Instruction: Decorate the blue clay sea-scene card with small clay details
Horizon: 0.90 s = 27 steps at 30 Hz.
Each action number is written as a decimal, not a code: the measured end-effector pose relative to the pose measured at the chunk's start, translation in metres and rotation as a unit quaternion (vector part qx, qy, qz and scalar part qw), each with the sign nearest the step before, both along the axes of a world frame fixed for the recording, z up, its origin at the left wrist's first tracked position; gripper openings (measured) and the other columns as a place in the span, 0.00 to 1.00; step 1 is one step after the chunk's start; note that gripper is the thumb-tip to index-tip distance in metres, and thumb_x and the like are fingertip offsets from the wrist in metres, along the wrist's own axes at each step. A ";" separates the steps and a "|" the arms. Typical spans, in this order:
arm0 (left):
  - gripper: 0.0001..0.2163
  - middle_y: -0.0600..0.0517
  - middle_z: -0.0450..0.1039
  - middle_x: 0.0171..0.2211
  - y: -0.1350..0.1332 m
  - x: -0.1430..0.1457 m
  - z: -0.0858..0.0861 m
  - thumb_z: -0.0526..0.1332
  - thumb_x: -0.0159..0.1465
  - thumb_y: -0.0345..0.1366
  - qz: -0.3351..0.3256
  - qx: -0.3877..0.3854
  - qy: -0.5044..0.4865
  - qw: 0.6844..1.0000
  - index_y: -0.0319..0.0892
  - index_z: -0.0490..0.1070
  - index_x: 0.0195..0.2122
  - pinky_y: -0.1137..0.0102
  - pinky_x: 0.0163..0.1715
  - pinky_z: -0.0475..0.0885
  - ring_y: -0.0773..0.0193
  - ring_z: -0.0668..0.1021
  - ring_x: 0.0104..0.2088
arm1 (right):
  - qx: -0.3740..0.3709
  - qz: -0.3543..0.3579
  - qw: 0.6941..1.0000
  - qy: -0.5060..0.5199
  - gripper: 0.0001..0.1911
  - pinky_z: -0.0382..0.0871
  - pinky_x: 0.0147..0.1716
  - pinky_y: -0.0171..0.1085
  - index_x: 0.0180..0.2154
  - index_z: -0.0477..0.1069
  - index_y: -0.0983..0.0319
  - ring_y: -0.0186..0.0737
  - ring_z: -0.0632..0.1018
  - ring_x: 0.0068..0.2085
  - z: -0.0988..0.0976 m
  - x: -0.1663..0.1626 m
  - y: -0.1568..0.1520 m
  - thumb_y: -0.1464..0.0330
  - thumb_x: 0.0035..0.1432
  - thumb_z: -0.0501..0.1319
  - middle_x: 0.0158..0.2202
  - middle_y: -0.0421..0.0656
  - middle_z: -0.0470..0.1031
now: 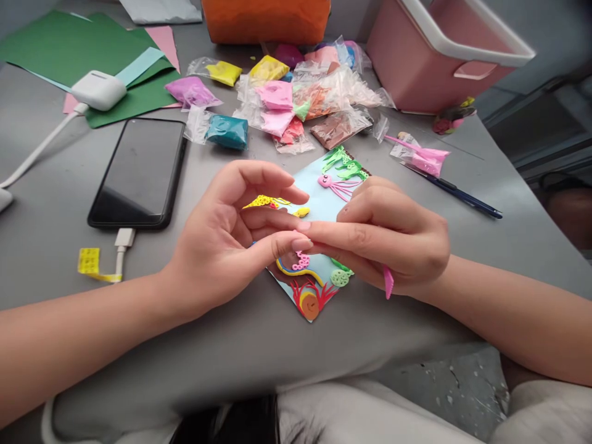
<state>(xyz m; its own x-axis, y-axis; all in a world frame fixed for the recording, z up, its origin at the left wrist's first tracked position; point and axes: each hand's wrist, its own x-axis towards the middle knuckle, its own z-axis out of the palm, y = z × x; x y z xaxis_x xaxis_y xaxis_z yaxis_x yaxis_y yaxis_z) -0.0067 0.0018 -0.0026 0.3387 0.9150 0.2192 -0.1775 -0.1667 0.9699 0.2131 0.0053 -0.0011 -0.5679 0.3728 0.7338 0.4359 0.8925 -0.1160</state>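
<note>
1. Where the two hands meet at the centre of the frame, a light blue card [324, 198] with clay sea creatures lies on the grey surface [231, 351] beneath them.
2. The left hand [222, 243] has its fingers loosely curled, the thumb tip touching the right forefinger. I cannot tell if anything is pinched there.
3. The right hand [398, 237] closes its fingers round a pink tool [388, 282].
4. A phone [139, 172] lies at centre left, and clay bags [277, 98] sit at upper centre.
</note>
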 end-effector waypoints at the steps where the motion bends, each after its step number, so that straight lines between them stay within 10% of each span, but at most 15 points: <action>1: 0.18 0.57 0.80 0.41 -0.001 0.000 0.000 0.76 0.57 0.34 0.000 0.003 0.000 1.000 0.48 0.68 0.43 0.75 0.37 0.84 0.63 0.87 0.37 | 0.000 -0.003 1.000 0.003 0.06 0.66 0.27 0.40 0.44 0.81 0.52 0.33 0.68 0.25 0.001 0.000 0.000 0.68 0.67 0.65 0.26 0.37 0.68; 27: 0.17 0.54 0.83 0.33 0.000 0.000 0.004 0.77 0.58 0.39 -0.053 -0.021 0.016 0.998 0.47 0.71 0.41 0.70 0.29 0.85 0.59 0.87 0.33 | -0.015 0.035 0.996 0.079 0.06 0.72 0.29 0.36 0.39 0.79 0.54 0.30 0.75 0.29 0.001 -0.008 0.000 0.72 0.66 0.66 0.32 0.38 0.76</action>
